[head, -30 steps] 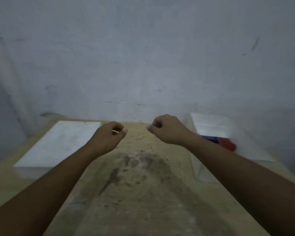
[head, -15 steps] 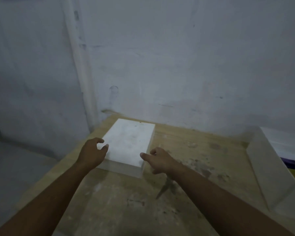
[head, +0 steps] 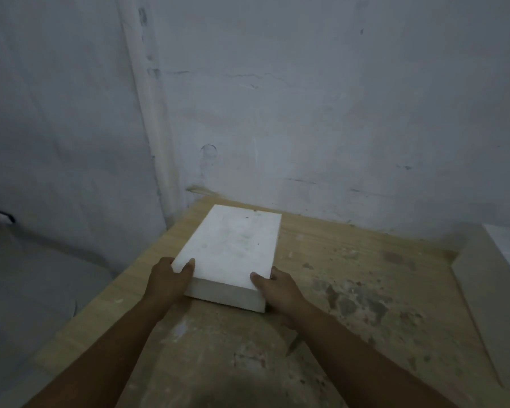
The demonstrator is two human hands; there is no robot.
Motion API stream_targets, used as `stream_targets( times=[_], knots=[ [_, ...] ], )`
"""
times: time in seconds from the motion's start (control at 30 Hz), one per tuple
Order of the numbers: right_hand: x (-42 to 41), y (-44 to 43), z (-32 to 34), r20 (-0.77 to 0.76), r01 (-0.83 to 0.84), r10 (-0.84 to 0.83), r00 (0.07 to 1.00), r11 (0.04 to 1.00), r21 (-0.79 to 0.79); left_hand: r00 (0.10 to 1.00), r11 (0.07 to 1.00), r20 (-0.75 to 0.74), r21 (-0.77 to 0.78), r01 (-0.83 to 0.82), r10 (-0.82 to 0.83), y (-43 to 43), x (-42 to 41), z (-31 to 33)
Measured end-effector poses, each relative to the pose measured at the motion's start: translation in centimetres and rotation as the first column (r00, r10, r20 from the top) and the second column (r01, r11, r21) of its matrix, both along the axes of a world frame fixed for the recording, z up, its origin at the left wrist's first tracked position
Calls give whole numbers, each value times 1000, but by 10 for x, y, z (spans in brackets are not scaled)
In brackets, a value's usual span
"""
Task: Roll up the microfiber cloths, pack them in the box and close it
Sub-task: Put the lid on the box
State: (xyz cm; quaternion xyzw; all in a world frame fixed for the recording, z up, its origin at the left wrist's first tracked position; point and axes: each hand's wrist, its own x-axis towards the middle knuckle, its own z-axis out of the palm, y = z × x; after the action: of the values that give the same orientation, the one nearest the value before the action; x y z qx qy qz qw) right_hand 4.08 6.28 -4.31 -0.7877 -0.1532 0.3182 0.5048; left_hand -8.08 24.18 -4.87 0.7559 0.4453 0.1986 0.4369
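Gripping the lid [head: 233, 245] by its near corners, left hand [head: 168, 279] and right hand [head: 280, 290]; box [head: 483, 290] well apart, rightward

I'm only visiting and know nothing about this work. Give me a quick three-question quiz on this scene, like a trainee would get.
1. True or false: the left hand and the right hand each have a grip on a near corner of the white lid.
2. Where is the box? A) at the right edge of the view B) under the lid C) on the floor
3. Fill in: the lid is over a stained wooden ____.

Key: 1 true; 2 A; 3 table.
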Motion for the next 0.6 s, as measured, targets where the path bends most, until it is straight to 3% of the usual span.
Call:
stream_targets(
  times=[0.13, 0.33, 0.6],
  knots=[
    [10, -13, 16, -102, 101, -88, 991, 986, 134, 994, 1000, 106, 18, -11, 9, -16, 7, 16],
    [26, -60, 52, -158, 230, -201, 967, 955, 190, 965, 999, 263, 40, 15, -25, -59, 23, 54],
    [46, -159, 118, 8, 296, -311, 950, 910, 292, 869, 989, 478, -2, 148, -129, -133, 49, 99]
  ],
)
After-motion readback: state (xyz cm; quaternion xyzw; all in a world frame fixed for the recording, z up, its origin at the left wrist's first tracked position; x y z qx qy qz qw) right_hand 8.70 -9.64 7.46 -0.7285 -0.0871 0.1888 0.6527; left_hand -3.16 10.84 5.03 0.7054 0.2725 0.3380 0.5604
